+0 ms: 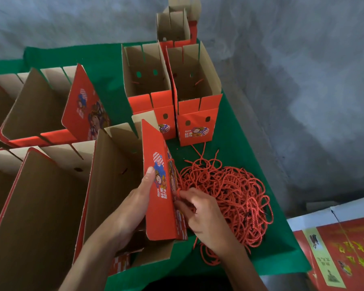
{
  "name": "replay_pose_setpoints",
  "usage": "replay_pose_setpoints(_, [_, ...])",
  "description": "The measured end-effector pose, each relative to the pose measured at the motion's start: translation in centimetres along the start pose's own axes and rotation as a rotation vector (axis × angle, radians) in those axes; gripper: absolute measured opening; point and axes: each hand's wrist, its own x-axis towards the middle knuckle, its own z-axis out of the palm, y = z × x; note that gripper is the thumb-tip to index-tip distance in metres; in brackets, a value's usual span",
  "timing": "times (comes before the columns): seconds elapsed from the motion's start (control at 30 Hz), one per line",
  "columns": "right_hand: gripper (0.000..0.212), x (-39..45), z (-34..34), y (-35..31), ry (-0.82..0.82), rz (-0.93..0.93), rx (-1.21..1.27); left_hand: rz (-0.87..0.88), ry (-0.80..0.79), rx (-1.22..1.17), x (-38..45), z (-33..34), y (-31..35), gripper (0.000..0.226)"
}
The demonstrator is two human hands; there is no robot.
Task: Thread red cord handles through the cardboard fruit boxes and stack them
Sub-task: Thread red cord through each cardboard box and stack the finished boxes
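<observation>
An open red cardboard fruit box (162, 213) with a printed side stands in front of me on the green cloth. My left hand (135, 204) grips its upright red panel, thumb on the printed face. My right hand (198, 215) pinches a red cord (178, 193) against the outer side of that panel, where the cord runs up along the box. A loose tangle of red cords (233, 196) lies just right of the box. Two upright boxes (195, 127) with handle holes stand behind, with cord ends showing inside them.
More open boxes (40, 114) fill the left side of the green-covered table (250, 156). Another box (172, 24) stands at the far end. Flat red printed sheets (345, 248) lie at the lower right, off the table. Grey concrete floor surrounds the table.
</observation>
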Motion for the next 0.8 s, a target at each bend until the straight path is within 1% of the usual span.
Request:
replay_pose_setpoints(0.03, [0.021, 0.1, 0.0, 0.1, 0.017, 0.002, 0.034, -0.016, -0.033, -0.031, 0.0, 0.1, -0.1, 0.126])
replay_pose_setpoints(0.07, [0.019, 0.3, -0.1, 0.2, 0.02, 0.01, 0.08, -0.039, -0.079, -0.091, 0.0, 0.3, -0.1, 0.109])
replay_pose_setpoints(0.13, [0.015, 0.8, -0.1, 0.9, 0.001, 0.054, 0.171, -0.05, -0.146, -0.145, 0.0, 0.4, 0.1, 0.08])
replay_pose_setpoints(0.2, [0.014, 1.1, 0.0, 1.7, -0.018, 0.113, 0.231, -0.021, -0.149, -0.066, 0.2, 0.5, 0.2, 0.056])
replay_pose_setpoints(0.27, [0.016, 1.0, 0.6, 2.4, -0.035, 0.153, 0.311, 0.045, -0.154, 0.104, 0.4, 0.9, 0.4, 0.027])
replay_pose_setpoints(0.3, [0.017, 0.9, 1.0, 2.7, -0.037, 0.154, 0.335, 0.085, -0.145, 0.195, 0.6, 1.0, 0.4, 0.02])
replay_pose_setpoints(0.4, [0.013, 0.4, 2.2, 3.0, -0.012, 0.136, 0.328, 0.14, -0.096, 0.388, 1.1, 1.5, 0.3, 0.018])
replay_pose_setpoints(0.47, [0.012, 0.4, 2.4, 3.0, -0.02, 0.164, 0.364, 0.118, -0.033, 0.541, 1.2, 1.9, 0.4, 0.016])
replay_pose_setpoints(0.53, [0.017, 0.4, 2.2, 2.6, -0.065, 0.205, 0.414, 0.099, 0.018, 0.708, 1.4, 2.3, 0.5, 0.017])
replay_pose_setpoints(0.57, [0.023, 0.2, 2.1, 2.5, -0.092, 0.211, 0.426, 0.096, 0.022, 0.795, 1.5, 2.4, 0.5, 0.022])
replay_pose_setpoints(0.63, [0.049, -0.4, 1.4, 2.2, -0.173, 0.228, 0.407, 0.096, 0.095, 0.913, 1.7, 2.8, 0.7, 0.033])
replay_pose_setpoints(0.67, [0.061, -0.7, 0.9, 2.0, -0.225, 0.244, 0.388, 0.106, 0.154, 0.908, 1.7, 2.8, 0.8, 0.036])
replay_pose_setpoints(0.73, [0.075, -1.0, -0.2, 1.4, -0.313, 0.251, 0.373, 0.177, 0.248, 0.84, 1.6, 2.9, 1.0, 0.033])
replay_pose_setpoints(0.8, [0.085, -1.1, -1.1, 0.6, -0.389, 0.241, 0.359, 0.257, 0.254, 0.774, 1.5, 2.9, 1.4, 0.024])
